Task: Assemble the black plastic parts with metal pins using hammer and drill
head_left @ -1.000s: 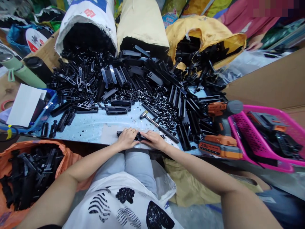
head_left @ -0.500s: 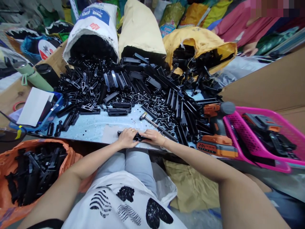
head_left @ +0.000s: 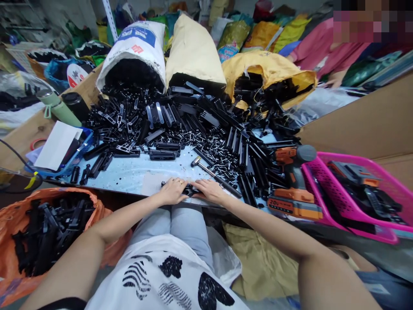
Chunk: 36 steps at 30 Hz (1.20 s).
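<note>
At the near edge of the table, my left hand is closed around a long black plastic part. My right hand grips the same part from its right side, fingertips close to those of the left. Much of the part is hidden under both hands, over a pale grey pad. A hammer lies slantwise just beyond my right hand. Behind it is a spread of small metal pins. Several assembled black pieces rest beyond my left hand.
Three sacks stand at the back, white, cream and yellow, with black parts heaped before them. A cordless drill and pink basket are right. An orange sack sits lower left. A person is across the table.
My right hand has shifted slightly along the black part, its fingers now reaching forward over it. The whole view has tilted a little, so the things on the table appear lower.
</note>
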### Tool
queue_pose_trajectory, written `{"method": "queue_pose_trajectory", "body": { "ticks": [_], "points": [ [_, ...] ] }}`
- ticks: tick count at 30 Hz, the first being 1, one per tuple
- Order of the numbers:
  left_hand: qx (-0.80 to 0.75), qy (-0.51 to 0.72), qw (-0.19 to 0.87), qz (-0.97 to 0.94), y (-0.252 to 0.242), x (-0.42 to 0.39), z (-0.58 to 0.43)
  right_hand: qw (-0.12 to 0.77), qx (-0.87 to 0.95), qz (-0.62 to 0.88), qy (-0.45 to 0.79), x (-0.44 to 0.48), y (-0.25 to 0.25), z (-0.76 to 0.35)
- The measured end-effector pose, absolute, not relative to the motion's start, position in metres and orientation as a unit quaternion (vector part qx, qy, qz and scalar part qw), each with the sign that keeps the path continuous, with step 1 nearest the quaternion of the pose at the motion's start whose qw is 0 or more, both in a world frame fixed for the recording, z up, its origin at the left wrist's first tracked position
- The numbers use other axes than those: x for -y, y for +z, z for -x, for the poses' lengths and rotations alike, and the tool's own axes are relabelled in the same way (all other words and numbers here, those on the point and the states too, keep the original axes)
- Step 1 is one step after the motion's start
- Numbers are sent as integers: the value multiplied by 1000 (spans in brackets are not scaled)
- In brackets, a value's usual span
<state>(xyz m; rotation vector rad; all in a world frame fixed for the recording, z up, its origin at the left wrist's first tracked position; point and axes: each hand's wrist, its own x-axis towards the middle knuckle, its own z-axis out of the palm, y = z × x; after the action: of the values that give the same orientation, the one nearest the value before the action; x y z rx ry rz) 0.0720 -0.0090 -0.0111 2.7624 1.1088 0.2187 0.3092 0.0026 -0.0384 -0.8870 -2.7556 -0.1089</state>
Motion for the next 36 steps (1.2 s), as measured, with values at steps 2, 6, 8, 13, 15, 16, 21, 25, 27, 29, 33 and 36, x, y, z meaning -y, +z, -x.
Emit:
{"method": "queue_pose_trajectory", "body": {
  "ticks": [2,6,8,13,15,16,21,25,27,29,33,36],
  "points": [
    [-375,65,48,-923,-14,8,-66,108,922,363,-79,-1,-34,-312],
    [-379,89,42,-920,-11,4,-50,104,923,364,-63,12,-10,-306],
    [-356,151,50,-921,4,8,-42,135,939,317,-17,23,17,-300],
    [-168,386,220,-880,72,63,-37,270,934,139,188,65,95,-276],
    [-131,435,306,-837,92,88,-43,347,894,67,277,80,104,-259],
    [-121,462,333,-813,97,97,-48,393,865,40,311,86,100,-249],
    [-202,580,290,-734,80,108,-66,658,638,209,342,91,35,-183],
    [-271,557,145,-771,41,82,-63,626,600,361,343,42,-6,-165],
    [-326,491,30,-807,20,53,-52,497,696,410,318,-2,-10,-185],
    [-387,359,-22,-849,0,15,-38,346,763,503,212,-49,-8,-220],
    [-441,142,-16,-886,-23,-55,-20,71,735,674,28,-113,-4,-286],
    [-508,151,-22,-848,-19,-87,-10,9,772,635,22,-134,-9,-308]
  ]
}}
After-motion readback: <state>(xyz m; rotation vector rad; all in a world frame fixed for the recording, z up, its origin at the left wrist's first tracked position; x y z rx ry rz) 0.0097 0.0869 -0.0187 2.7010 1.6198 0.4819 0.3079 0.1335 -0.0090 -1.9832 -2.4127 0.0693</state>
